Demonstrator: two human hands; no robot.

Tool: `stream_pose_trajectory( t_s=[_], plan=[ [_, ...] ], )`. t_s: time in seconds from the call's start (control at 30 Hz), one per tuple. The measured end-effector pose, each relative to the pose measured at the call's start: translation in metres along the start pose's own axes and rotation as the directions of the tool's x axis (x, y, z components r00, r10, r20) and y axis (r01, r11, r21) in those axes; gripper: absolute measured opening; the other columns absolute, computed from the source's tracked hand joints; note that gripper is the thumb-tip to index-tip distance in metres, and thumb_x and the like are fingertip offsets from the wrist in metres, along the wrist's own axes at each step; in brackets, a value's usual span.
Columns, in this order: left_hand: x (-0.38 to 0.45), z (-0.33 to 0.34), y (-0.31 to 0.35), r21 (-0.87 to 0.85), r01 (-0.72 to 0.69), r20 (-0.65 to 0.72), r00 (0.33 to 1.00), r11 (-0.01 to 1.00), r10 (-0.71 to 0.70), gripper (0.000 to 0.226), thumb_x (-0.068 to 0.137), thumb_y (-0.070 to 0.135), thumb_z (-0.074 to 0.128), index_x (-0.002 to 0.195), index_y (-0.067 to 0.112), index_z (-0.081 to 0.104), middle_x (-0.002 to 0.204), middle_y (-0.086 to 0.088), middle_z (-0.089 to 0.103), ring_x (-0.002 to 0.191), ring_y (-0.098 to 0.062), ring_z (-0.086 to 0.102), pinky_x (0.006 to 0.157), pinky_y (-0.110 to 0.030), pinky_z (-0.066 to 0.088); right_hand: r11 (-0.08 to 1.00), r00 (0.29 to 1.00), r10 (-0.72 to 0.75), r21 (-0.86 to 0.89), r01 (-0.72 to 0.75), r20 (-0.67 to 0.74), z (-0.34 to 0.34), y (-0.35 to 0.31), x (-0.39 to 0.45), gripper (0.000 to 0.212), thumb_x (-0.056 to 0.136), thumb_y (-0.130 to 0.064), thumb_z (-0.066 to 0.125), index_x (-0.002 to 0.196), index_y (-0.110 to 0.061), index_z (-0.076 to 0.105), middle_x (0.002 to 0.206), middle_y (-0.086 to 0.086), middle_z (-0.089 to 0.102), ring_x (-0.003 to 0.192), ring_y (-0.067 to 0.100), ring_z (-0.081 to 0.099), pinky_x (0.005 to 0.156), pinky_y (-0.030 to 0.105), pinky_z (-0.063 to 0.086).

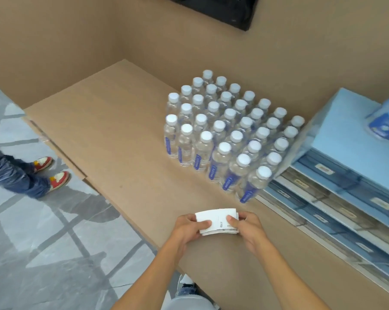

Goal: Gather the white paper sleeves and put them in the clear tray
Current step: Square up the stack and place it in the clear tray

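Observation:
A stack of white paper sleeves (218, 218) is held flat just above the brown table (113, 135), near its front edge. My left hand (189, 227) grips the stack's left end, thumb on top. My right hand (247, 229) grips the right end, thumb pressed on the top sleeve. The top sleeve shows small black print. To the right stands a clear drawer unit (336, 198) with several see-through trays under a light blue top; which tray is meant I cannot tell.
Several water bottles (229, 135) with white caps stand in a tight block on the table behind my hands. A blue pack (383, 121) rests on the drawer unit. Another person's legs and red-and-white shoes (52, 173) are on the grey floor at left.

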State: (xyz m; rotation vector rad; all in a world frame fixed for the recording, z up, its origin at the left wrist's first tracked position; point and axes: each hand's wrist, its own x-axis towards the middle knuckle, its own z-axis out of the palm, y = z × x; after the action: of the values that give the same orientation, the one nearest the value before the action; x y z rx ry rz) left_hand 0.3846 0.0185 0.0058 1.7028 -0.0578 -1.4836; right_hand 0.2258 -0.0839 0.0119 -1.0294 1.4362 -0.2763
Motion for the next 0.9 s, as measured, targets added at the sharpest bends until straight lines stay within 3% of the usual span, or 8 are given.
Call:
stream_pose_trajectory(
  t_s=[0.07,0.13,0.23,0.33,0.57,0.77,0.9],
  plan=[
    [-0.006,0.02,-0.005,0.051,-0.02,0.047,0.999,0.998,0.018,0.033,0.075,0.008,0.083,0.104,0.0,0.068,0.089,-0.009,0.073,0.068,-0.012,0.073,0.06,-0.022,0.057,0.996,1.0,0.005,0.086,-0.004,-0.01,-0.025,0.016,-0.013,0.025,0.084,-0.008,0.074,0.105,0.006,0.071,0.099,0.023,0.076,0.092,0.034,0.072,0.09,0.045,0.056],
    [-0.01,0.042,-0.013,0.093,-0.028,0.091,0.996,0.995,0.019,0.044,0.073,0.012,0.085,0.111,-0.002,0.066,0.105,-0.016,0.075,0.096,-0.027,0.074,0.086,-0.038,0.06,0.986,0.999,0.022,0.165,-0.017,-0.026,-0.052,0.033,-0.025,0.021,0.085,-0.008,0.073,0.101,0.006,0.073,0.094,0.02,0.077,0.09,0.033,0.073,0.09,0.044,0.056],
    [-0.018,0.079,-0.027,0.18,-0.04,0.188,0.982,0.983,0.005,0.042,0.072,0.01,0.086,0.11,0.0,0.07,0.11,-0.018,0.076,0.107,-0.034,0.071,0.098,-0.049,0.054,0.969,0.995,0.036,0.248,-0.013,-0.089,-0.092,0.061,-0.044,0.02,0.084,-0.01,0.075,0.098,0.003,0.073,0.089,0.017,0.078,0.084,0.029,0.074,0.085,0.041,0.057],
    [-0.025,0.116,-0.045,0.252,-0.095,0.28,0.96,0.963,0.022,0.035,0.07,0.003,0.085,0.104,0.002,0.074,0.102,-0.016,0.078,0.098,-0.034,0.074,0.094,-0.047,0.057,0.962,0.982,0.033,0.273,0.019,-0.183,-0.129,0.087,-0.064,0.025,0.079,-0.012,0.08,0.097,-0.001,0.067,0.089,0.016,0.076,0.079,0.025,0.072,0.078,0.036,0.057],
    [-0.057,0.191,-0.086,0.419,-0.262,0.38,0.92,0.869,0.094,0.039,0.06,-0.003,0.086,0.093,0.011,0.071,0.082,-0.001,0.078,0.068,-0.008,0.072,0.062,-0.018,0.055,0.971,0.96,-0.053,0.209,0.114,-0.275,-0.209,0.143,-0.109,0.033,0.072,-0.001,0.08,0.096,-0.009,0.06,0.091,0.007,0.075,0.073,0.012,0.069,0.066,0.02,0.052],
    [-0.079,0.232,-0.117,0.517,-0.437,0.405,0.882,0.736,0.239,0.039,0.064,-0.011,0.082,0.099,0.002,0.069,0.088,-0.007,0.075,0.073,-0.012,0.067,0.066,-0.017,0.054,0.949,0.938,-0.072,0.266,0.169,-0.34,-0.237,0.184,-0.131,0.039,0.074,0.004,0.076,0.102,-0.016,0.058,0.096,0.003,0.073,0.056,0.003,0.06,0.045,0.019,0.044],
    [-0.086,0.243,-0.13,0.514,-0.494,0.409,0.86,0.702,0.306,0.043,0.068,-0.017,0.077,0.104,0.004,0.066,0.089,0.002,0.072,0.069,0.008,0.068,0.064,-0.006,0.051,0.916,0.929,-0.078,0.342,0.21,-0.362,-0.237,0.199,-0.137,0.043,0.075,0.009,0.074,0.107,-0.015,0.059,0.105,0.001,0.071,0.07,0.01,0.065,0.058,0.023,0.052]
  ],
)
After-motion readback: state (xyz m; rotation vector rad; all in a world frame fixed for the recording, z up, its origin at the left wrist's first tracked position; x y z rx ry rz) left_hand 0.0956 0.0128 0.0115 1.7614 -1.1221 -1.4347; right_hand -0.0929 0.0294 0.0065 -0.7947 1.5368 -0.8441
